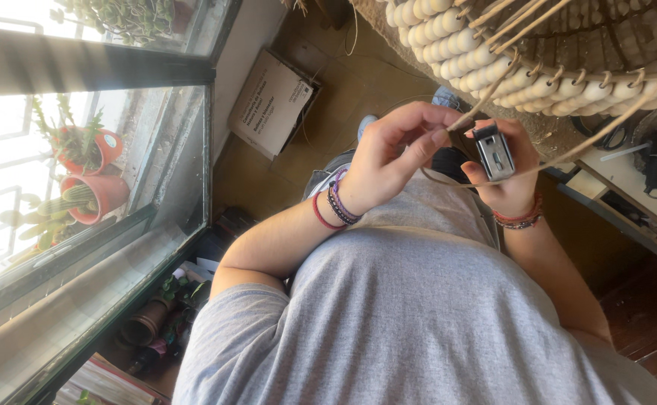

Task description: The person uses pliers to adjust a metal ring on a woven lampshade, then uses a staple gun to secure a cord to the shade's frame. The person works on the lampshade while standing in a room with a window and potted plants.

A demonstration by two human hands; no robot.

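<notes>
The right hand [505,176] is closed around a small metal lighter [493,152], silver with a dark top, held upright between thumb and curled fingers so that its face shows toward the camera. The left hand [392,154] is pinched shut, thumb against forefinger, on a thin tan reed strand [486,101] just beside the lighter's upper end. The strand runs up and to the right from the pinch into the woven rim of a beaded wicker piece [493,64] hanging directly above both hands; a second loop of the same fibre [568,154] sags below the hands and passes on toward the right. Whether the lighter touches the strand cannot be told.

Both wrists carry bracelets: red and purple beaded bands [332,206] on the left, red and dark bands [520,219] on the right. Below them lies the person's grey shirt [418,315].

Packages and labels: one flat brown cardboard box [270,103] lies on the tiled floor near the wall, upper centre, with dark print on its top face (not copied). Stacked printed papers [103,382] show at the lower left edge.

Further out, a window [88,187] fills the left side, with two red plant pots [92,169] outside it. A desk edge [628,187] with a black tool [655,161] stands at the right.
</notes>
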